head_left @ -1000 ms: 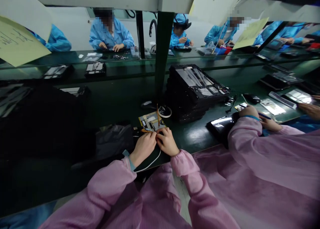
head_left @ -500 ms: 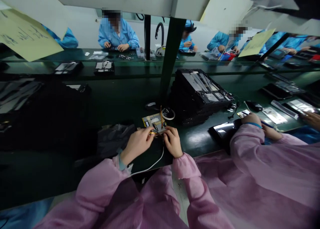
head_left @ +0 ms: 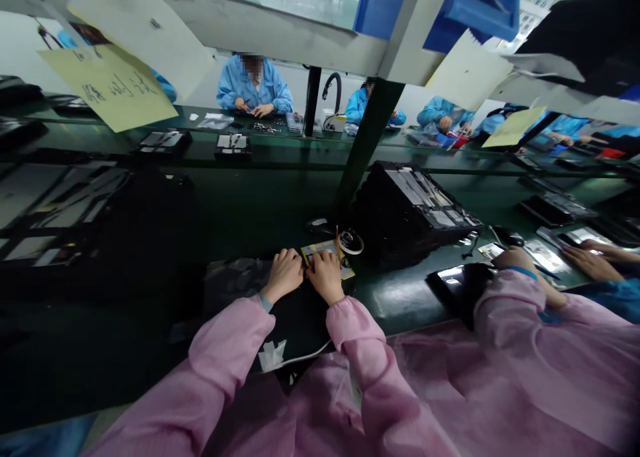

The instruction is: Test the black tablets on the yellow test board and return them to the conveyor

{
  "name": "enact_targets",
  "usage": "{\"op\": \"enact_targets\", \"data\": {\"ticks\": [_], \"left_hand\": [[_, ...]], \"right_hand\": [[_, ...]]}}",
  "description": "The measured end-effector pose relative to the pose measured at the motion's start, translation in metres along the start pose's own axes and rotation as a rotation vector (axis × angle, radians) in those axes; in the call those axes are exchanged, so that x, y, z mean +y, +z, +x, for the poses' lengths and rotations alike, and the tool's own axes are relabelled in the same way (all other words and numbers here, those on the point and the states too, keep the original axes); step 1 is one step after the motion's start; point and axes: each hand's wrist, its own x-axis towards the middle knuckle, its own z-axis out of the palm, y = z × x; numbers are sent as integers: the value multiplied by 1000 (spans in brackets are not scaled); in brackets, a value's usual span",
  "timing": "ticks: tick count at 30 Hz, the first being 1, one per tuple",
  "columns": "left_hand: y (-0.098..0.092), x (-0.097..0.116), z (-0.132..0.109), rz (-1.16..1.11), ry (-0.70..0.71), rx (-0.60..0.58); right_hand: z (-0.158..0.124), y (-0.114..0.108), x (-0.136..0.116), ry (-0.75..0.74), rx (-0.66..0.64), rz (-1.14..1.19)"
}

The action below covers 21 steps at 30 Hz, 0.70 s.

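We see the left hand (head_left: 286, 272) and the right hand (head_left: 326, 276) side by side at the near edge of a small board (head_left: 315, 249), on the table (head_left: 400, 300). The fingers of both hands bend downward, and the fingertips come near to each other. What is between them is hidden, so we cannot tell whether either hand is pinching something. We think that the two hands are so close because the thing under them is small and each hand can steady it for the other. The board lies straight ahead, probably so that both arms reach it equally. The tall pile of black cases (head_left: 405, 224) stands to the right and farther back, which seems to us a way to leave elbow room. The white cable (head_left: 305, 358) runs low by the table edge, out of the way of the fingers.

The board looks flat, with a yellow border and a paler middle, and the right hand covers part of it. A thin brown strip (head_left: 339, 242) rises over it, and a white ring (head_left: 359, 248) is just beside its right side.
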Motion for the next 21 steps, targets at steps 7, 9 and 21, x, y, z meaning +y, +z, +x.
{"op": "enact_targets", "data": {"ticks": [7,9,21], "left_hand": [[1,-1,5,-143,4,10],[-8,-1,3,-207,-11,61],[-26,-121,-148,-193,-563,507]], "right_hand": [[3,-4,-2,-49,70,-47],[2,-13,-2,-83,95,-28],[-40,-14,-54,-248,41,33]]}}
